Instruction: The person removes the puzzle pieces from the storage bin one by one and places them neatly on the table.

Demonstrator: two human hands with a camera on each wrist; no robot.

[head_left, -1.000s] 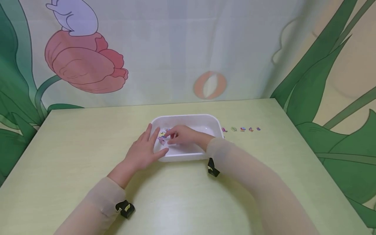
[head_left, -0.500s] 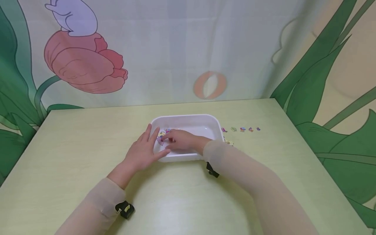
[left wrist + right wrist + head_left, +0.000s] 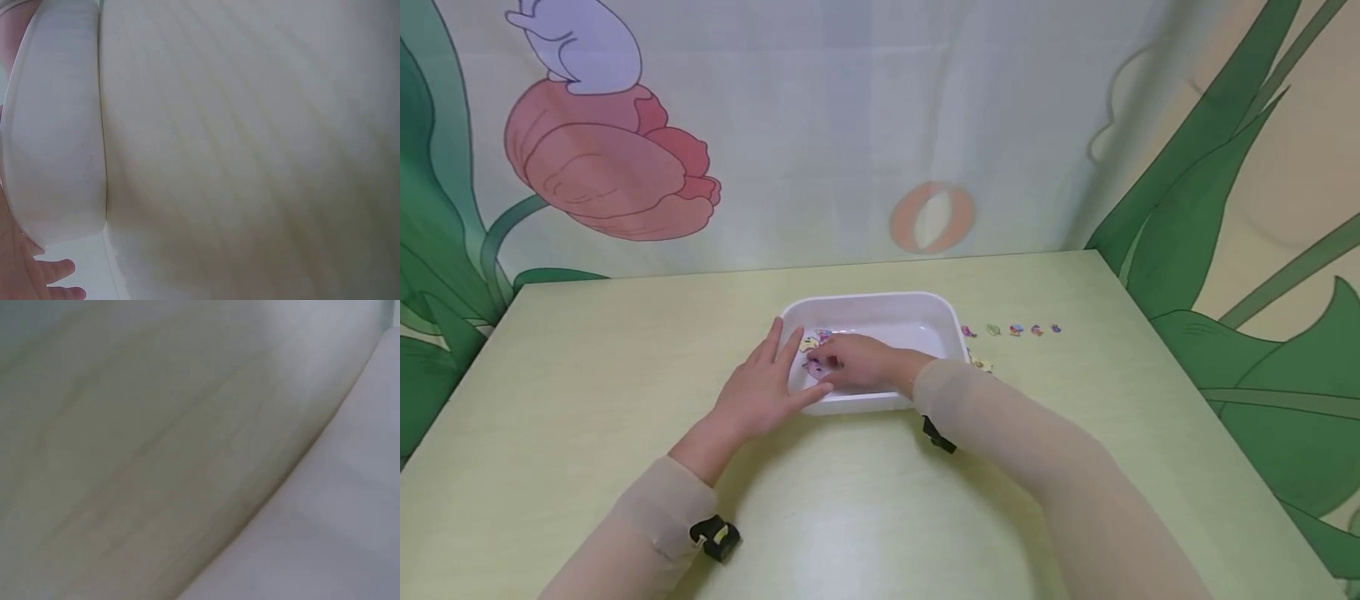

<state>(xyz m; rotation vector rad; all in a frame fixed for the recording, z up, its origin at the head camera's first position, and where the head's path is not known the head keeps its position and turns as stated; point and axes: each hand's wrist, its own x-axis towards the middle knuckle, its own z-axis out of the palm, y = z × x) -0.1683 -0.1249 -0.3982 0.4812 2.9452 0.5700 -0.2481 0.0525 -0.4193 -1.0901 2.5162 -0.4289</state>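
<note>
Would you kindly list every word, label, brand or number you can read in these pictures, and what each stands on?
No text can be read.
Colourful pieces in the white tray: too small to tell if lettered.
Row of pieces on the table: likewise.
Backdrop: drawings, no legible lettering.

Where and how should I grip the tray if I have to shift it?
Probably by the rims at its two short ends, one hand coming from each side: the tray is oblong, with raised walls that give fingers an edge to pinch. The left hand is at the left end; come down carefully on the right, where pieces lie close to the wall.
</note>
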